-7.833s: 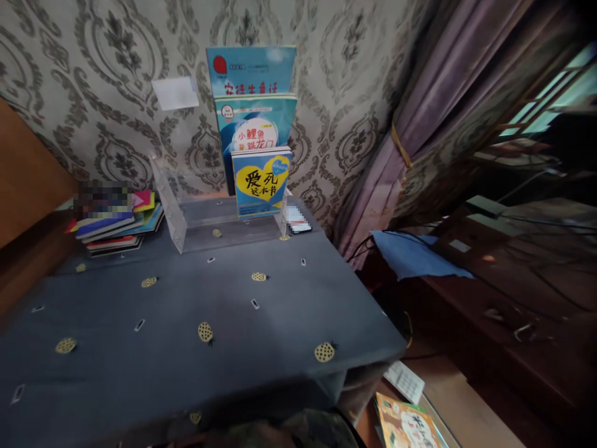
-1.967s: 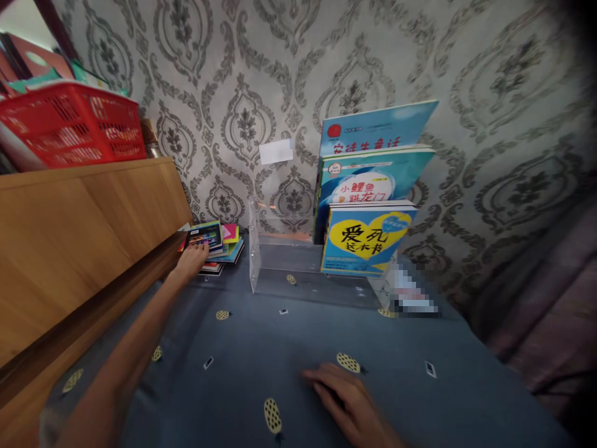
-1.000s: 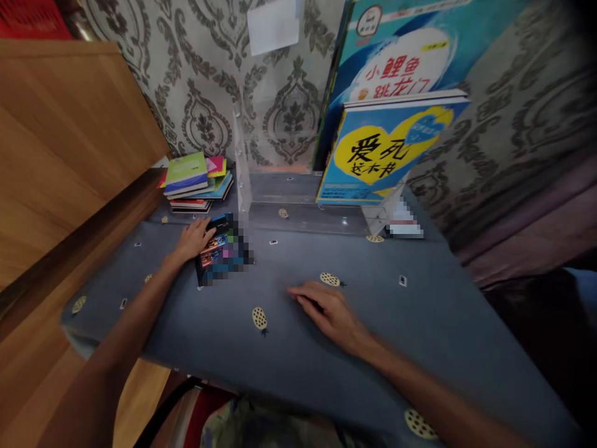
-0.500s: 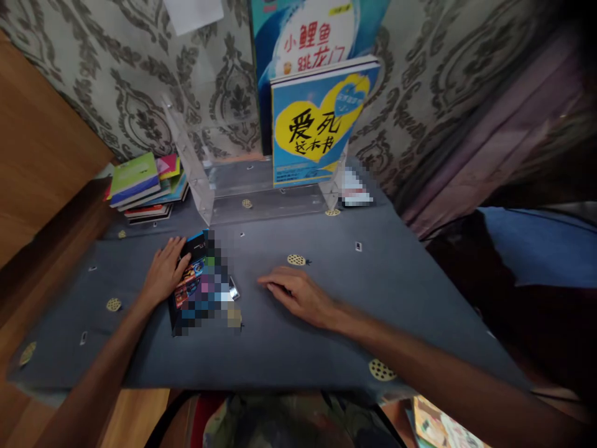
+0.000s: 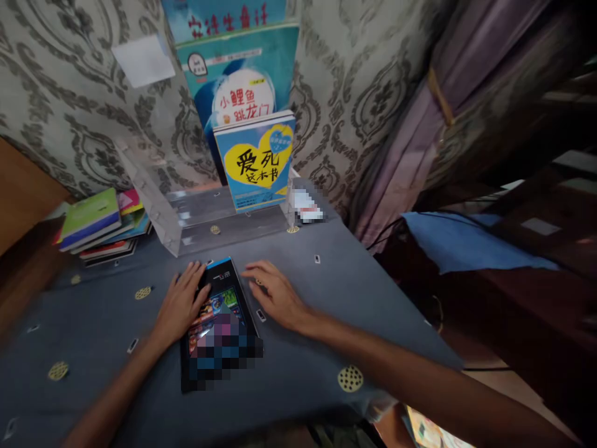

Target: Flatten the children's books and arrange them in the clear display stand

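A black-covered book (image 5: 218, 278) with a blue top edge and small colourful pictures lies flat on the table; its lower part is pixelated. My left hand (image 5: 183, 303) rests flat on the book's left side, fingers stretched out towards the top corner. To the right of the book is my right hand (image 5: 276, 295), held just off its upper right edge, with fingers apart and slightly bent and nothing in them.
A clear acrylic rack (image 5: 158, 218) stands at the back, with a blue and yellow book (image 5: 259, 165) and taller teal books (image 5: 252, 59). Stacked books (image 5: 100, 221) lie at the back left. A pixelated pale item (image 5: 306, 204) sits beside the rack. Pineapple-printed grey cloth (image 5: 336, 317) covers the table.
The view has turned right and tilted up. The book now shows more fully and sits straighter. My right hand has come closer to its right edge; the left stays on the left side.
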`<action>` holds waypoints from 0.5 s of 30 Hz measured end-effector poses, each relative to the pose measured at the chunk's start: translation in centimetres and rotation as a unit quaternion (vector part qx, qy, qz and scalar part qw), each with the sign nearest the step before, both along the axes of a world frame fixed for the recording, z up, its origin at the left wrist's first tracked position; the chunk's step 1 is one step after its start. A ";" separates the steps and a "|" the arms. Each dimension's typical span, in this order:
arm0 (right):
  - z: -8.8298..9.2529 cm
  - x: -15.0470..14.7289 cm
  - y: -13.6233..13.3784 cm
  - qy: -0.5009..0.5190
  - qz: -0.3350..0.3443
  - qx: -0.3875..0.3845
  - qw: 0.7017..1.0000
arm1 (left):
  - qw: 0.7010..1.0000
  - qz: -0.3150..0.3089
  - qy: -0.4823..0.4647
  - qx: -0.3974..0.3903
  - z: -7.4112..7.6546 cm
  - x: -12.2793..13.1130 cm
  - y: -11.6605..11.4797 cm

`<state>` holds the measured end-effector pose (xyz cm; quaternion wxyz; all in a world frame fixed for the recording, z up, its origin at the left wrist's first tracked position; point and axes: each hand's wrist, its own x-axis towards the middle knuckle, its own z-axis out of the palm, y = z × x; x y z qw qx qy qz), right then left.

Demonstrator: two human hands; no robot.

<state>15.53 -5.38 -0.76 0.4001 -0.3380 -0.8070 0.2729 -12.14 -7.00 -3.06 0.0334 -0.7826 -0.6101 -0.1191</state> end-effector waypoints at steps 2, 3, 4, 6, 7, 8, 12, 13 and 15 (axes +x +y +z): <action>0.1 0.2 0.3 -0.016 -0.017 0.020 1.000 | 1.000 -0.020 -0.005 0.009 -0.2 2.0 0.9; 0.2 0.2 0.5 -0.025 -0.022 0.032 0.999 | 0.999 -0.031 -0.006 0.014 -0.3 3.1 1.4; 0.2 0.3 0.7 -0.036 -0.025 0.043 0.998 | 0.999 -0.040 -0.008 0.017 -0.4 4.1 1.8; 0.4 0.5 1.1 -0.060 -0.024 0.068 0.996 | 0.998 -0.056 -0.010 0.020 -0.7 6.4 2.8; 0.5 0.6 1.3 -0.072 -0.021 0.080 0.994 | 0.998 -0.063 -0.012 0.020 -0.8 7.5 3.3; 0.6 0.7 1.5 -0.083 -0.018 0.090 0.992 | 0.997 -0.071 -0.015 0.020 -0.9 8.5 3.8; 1.1 1.1 2.5 -0.116 -0.030 0.100 0.988 | 0.994 -0.104 -0.028 0.012 -1.6 11.9 5.7; 1.2 1.3 2.7 -0.122 -0.036 0.096 0.987 | 0.993 -0.114 -0.028 0.010 -1.8 12.4 6.1; 1.3 1.5 3.1 -0.128 -0.042 0.083 0.987 | 0.991 -0.131 -0.036 0.011 -2.2 13.0 6.7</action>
